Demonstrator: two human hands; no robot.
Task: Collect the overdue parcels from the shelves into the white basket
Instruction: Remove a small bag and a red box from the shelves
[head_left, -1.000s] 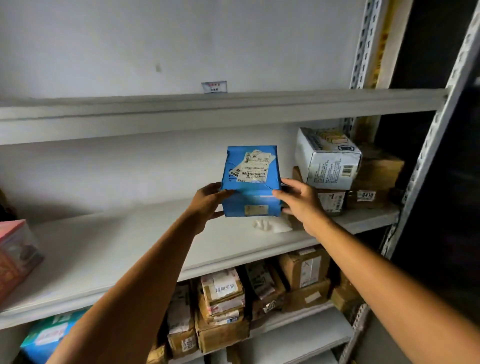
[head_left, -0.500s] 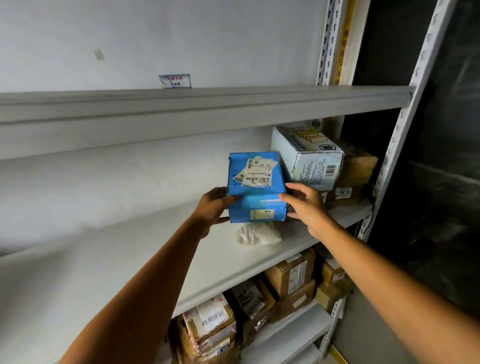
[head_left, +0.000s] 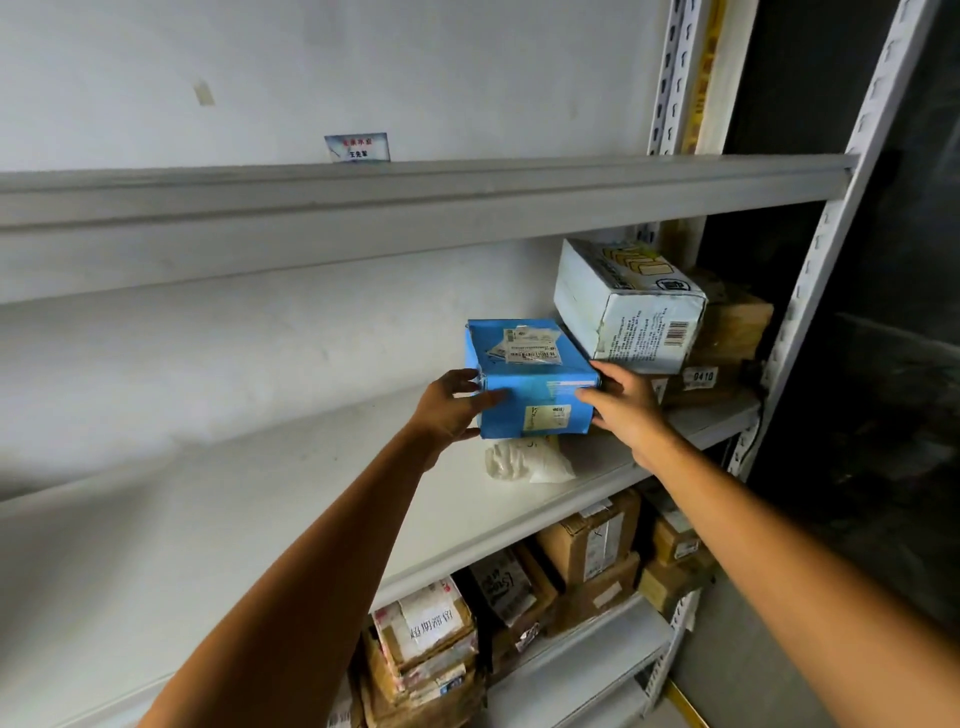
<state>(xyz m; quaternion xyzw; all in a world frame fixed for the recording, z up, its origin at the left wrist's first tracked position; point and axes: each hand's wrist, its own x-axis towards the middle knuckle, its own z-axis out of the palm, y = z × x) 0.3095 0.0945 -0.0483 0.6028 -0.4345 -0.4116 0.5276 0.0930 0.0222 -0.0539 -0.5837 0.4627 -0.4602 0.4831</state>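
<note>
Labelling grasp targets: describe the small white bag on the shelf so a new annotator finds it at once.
On the grey rack, find the middle shelf; toward its right end the left hand and right hand hold a blue parcel. The white bag lies on the board just below that parcel, near the front edge. It alone is soft and crumpled; its neighbours are rigid boxes.

One head-worn camera faces the shelving (head_left: 363, 218), within reach. The left hand (head_left: 451, 413) and right hand (head_left: 626, 413) meet right of centre.
</note>
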